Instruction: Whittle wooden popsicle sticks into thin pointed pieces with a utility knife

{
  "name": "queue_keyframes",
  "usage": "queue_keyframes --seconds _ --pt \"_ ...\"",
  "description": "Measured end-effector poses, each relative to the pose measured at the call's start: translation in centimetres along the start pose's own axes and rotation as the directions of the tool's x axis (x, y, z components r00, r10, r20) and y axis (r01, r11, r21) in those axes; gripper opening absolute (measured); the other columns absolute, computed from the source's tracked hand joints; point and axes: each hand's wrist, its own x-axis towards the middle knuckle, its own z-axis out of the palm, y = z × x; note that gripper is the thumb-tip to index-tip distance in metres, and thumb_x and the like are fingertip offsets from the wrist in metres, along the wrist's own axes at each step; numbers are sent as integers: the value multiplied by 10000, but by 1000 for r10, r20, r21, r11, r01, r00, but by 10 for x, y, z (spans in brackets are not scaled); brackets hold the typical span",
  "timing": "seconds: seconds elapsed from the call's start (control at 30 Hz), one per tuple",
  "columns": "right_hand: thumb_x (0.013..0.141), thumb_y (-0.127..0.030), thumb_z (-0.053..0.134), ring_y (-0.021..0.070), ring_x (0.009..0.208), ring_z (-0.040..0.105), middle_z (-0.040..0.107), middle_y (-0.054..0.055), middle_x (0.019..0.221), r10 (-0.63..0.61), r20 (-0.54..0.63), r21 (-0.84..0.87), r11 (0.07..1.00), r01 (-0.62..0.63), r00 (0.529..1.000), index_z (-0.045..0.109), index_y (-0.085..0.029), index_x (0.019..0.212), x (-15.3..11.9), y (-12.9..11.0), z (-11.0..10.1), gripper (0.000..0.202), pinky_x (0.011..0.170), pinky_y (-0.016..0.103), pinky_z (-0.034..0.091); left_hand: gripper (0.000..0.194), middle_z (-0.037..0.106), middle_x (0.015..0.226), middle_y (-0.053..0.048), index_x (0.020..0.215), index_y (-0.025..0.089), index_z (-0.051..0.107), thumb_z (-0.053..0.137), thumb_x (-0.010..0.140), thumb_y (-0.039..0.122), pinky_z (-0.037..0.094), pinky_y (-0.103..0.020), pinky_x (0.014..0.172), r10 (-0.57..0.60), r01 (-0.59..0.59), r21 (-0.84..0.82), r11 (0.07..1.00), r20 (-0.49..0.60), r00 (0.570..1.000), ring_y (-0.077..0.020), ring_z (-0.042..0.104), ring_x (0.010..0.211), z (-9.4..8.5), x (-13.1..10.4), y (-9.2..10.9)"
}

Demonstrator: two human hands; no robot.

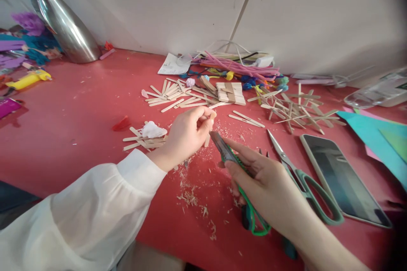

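My left hand [187,135] is closed, thumb and fingers pinching a short wooden craft stick [207,139]; part of the stick is hidden by the fingers. My right hand [263,182] is wrapped around a green utility knife [224,148], its metal front angled toward the stick but apart from it. Wood shavings [188,197] lie scattered below both hands. Left of my left hand is a small pile of craft sticks [129,147] with a crumpled white piece [152,130] on it. Scissors [286,161] with grey-green handles lie beside my right hand, partly covered by it.
Loose craft sticks [173,93] and a bundled stack [240,93] lie farther back, with pink pipe cleaners [232,67] behind. More sticks [289,110] are heaped at right. A phone [340,178], coloured paper [375,135], a steel jug [68,25] and a yellow tool [28,79] stand around the red table.
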Motion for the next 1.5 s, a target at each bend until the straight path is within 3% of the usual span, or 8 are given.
queue_keyframes --seconds 0.17,0.37,0.63,0.83,1.07,1.2,1.37,1.5 --pt "803 -233 454 71 282 256 378 -86 406 -290 -83 -387 891 238 953 505 -253 1282 -2 7 -2 483 273 184 235 58 586 651 11 806 165 512 463 810 136 451 -177 573 29 -29 -17 999 -24 999 -76 542 566 1 0 -2" --pt "800 -176 431 61 275 288 530 -57 491 -399 -88 -479 820 313 913 532 -236 1252 -2 10 1 468 286 181 289 51 557 596 38 781 177 475 457 819 149 438 -181 537 -17 17 -51 999 16 1000 -61 518 477 1 -1 3" --pt "793 -130 401 102 450 567 674 17 699 -507 -49 -575 719 391 861 515 -154 1262 -2 9 4 484 340 186 366 59 579 587 39 778 177 489 466 818 141 430 -193 533 -28 28 15 999 34 999 -67 527 466 0 -2 9" --pt "834 -153 368 98 356 516 625 -1 603 -665 -40 -802 467 373 746 599 -101 1152 -5 10 6 396 309 227 321 48 604 637 20 789 169 526 493 797 135 430 -193 536 0 0 81 997 5 1000 -78 546 521 1 -1 10" --pt "786 -91 440 102 384 539 629 -10 611 -691 56 -922 240 302 720 594 -102 1173 -11 5 7 417 303 235 305 72 619 685 5 821 170 551 491 797 138 449 -196 556 60 -61 111 992 10 998 -86 559 570 2 1 9" --pt "704 -49 494 121 474 586 708 29 821 -680 85 -950 164 264 728 591 -121 1187 -16 2 9 498 335 228 360 95 627 720 -5 844 171 565 491 802 128 462 -199 588 120 -120 107 987 8 993 -93 573 623 3 0 7" --pt "715 -55 488 110 472 582 718 31 902 -690 91 -953 150 264 718 597 -139 1182 -17 3 8 487 352 228 370 131 632 752 -13 913 166 581 481 830 151 472 -199 607 124 -127 76 989 34 992 -91 579 632 2 0 2" --pt "792 -106 447 91 443 573 710 -2 761 -699 15 -915 278 291 715 606 -149 1163 -9 8 4 406 331 229 312 269 635 795 -12 1081 184 557 372 889 155 477 -195 625 115 -116 -3 993 163 980 -77 571 617 -4 2 -2"
